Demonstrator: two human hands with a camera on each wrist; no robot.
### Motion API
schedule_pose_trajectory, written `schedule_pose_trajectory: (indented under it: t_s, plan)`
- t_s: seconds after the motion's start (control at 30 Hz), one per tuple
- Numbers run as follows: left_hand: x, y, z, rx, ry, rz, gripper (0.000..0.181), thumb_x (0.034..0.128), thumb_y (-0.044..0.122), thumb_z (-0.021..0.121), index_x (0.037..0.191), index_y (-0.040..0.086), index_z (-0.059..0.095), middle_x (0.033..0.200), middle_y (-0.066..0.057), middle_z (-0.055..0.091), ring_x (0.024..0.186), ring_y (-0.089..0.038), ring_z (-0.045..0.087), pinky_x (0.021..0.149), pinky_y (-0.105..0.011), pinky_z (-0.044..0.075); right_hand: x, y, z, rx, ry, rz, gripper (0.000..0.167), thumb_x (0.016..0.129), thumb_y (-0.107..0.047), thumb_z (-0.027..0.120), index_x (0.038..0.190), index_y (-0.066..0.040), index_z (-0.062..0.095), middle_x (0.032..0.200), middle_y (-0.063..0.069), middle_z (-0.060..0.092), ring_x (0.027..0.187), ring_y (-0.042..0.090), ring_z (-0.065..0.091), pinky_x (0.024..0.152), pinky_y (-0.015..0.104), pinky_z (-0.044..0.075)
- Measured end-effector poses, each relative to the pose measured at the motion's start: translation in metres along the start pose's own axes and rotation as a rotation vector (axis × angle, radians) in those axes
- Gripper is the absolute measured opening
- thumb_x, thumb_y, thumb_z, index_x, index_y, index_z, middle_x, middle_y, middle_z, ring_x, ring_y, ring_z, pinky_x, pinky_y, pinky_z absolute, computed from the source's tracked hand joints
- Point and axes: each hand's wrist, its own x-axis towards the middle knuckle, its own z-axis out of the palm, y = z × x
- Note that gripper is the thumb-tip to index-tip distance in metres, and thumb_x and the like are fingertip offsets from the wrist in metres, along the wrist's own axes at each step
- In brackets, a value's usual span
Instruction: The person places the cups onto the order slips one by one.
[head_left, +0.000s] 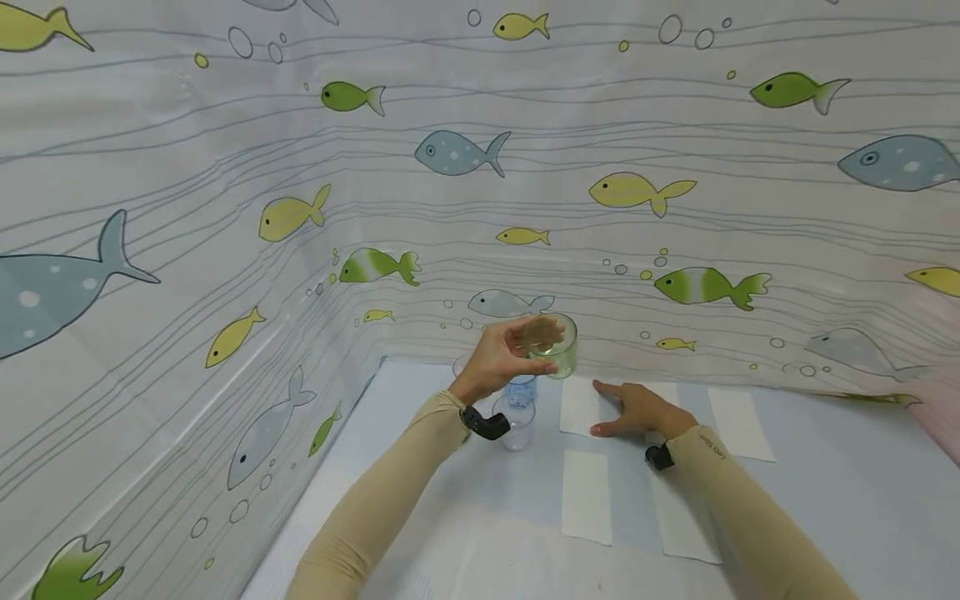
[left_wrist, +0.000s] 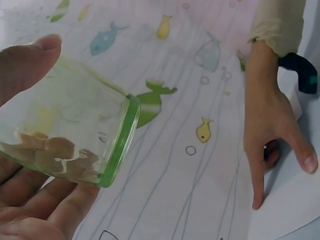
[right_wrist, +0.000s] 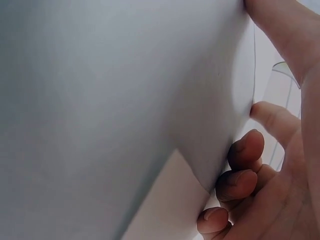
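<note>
My left hand (head_left: 497, 357) holds a green-tinted glass (head_left: 567, 346) up above the back of the table, thumb on one side and fingers on the other. In the left wrist view the glass (left_wrist: 75, 125) is tilted, with its thick green base toward the right; finger shapes show through its wall. My right hand (head_left: 643, 412) is low over the table, its index finger and thumb stretched out at a white paper piece (head_left: 580, 407). In the right wrist view the index finger and thumb touch the surface, while the other fingers are loosely bent.
Below my left hand stand a clear purplish glass (head_left: 517, 425) and a blue glass (head_left: 521, 392), with a pinkish glass (head_left: 460, 365) partly hidden behind the wrist. More white paper pieces (head_left: 587, 496) lie on the table. A fish-patterned curtain (head_left: 450, 208) encloses the back and left.
</note>
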Motion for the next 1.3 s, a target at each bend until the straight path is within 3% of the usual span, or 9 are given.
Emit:
schedule_pose_trajectory:
  t_s: [0.23,0.43,0.63,0.77,1.0,1.3]
  plan:
    - [0.025,-0.021,0.001,-0.021,0.010,-0.041,0.065,0.0883,-0.009,0.080,0.149,0.003,0.058,0.147,-0.023,0.063,0.136,-0.036,0.063,0.104,-0.038,0.060,0.001,0.000,-0.001,0.001,-0.008,0.023,0.112,0.080,-0.066,0.085,0.166,-0.013,0.036,0.158,0.034,0.046,0.146,0.049,0.046,0.120,0.065,0.041]
    - [0.036,-0.046,0.005,-0.041,0.021,-0.109,0.067,0.0890,-0.008,0.079,0.150,0.000,0.054,0.151,-0.028,0.058,0.138,-0.039,0.060,0.108,-0.034,0.058,0.003,0.000,0.001,0.002,-0.008,0.019,0.113,0.080,-0.067,0.085,0.166,-0.013,0.035,0.161,0.032,0.043,0.148,0.049,0.044,0.120,0.065,0.040]
    - [0.043,-0.068,0.015,-0.069,0.016,-0.200,0.068,0.0895,-0.009,0.078,0.151,-0.006,0.050,0.151,-0.029,0.057,0.140,-0.042,0.058,0.107,-0.035,0.058,0.002,0.001,0.002,0.001,0.002,0.000,0.112,0.080,-0.064,0.086,0.165,-0.011,0.037,0.158,0.033,0.047,0.144,0.049,0.049,0.117,0.065,0.044]
    - [0.046,-0.078,0.021,-0.064,0.019,-0.247,0.065,0.0894,-0.008,0.079,0.149,-0.003,0.053,0.149,-0.030,0.058,0.139,-0.043,0.059,0.108,-0.034,0.058,0.002,0.000,0.002,-0.002,0.005,-0.010,0.112,0.081,-0.064,0.086,0.165,-0.009,0.037,0.158,0.033,0.047,0.145,0.049,0.048,0.118,0.064,0.043]
    - [0.052,-0.095,0.028,-0.048,0.033,-0.320,0.064,0.0900,-0.002,0.082,0.147,-0.003,0.054,0.147,-0.028,0.061,0.133,-0.033,0.065,0.107,-0.033,0.058,0.001,-0.003,0.000,-0.007,0.001,0.031,0.112,0.080,-0.065,0.086,0.165,-0.009,0.038,0.157,0.032,0.049,0.143,0.048,0.050,0.117,0.064,0.044]
    - [0.051,-0.112,0.036,-0.067,0.031,-0.445,0.068,0.0905,0.000,0.082,0.151,-0.001,0.050,0.148,-0.023,0.061,0.138,-0.033,0.061,0.119,-0.046,0.049,0.003,-0.001,0.002,-0.008,0.010,0.052,0.112,0.079,-0.065,0.087,0.163,-0.008,0.040,0.153,0.029,0.054,0.137,0.041,0.055,0.116,0.063,0.045]
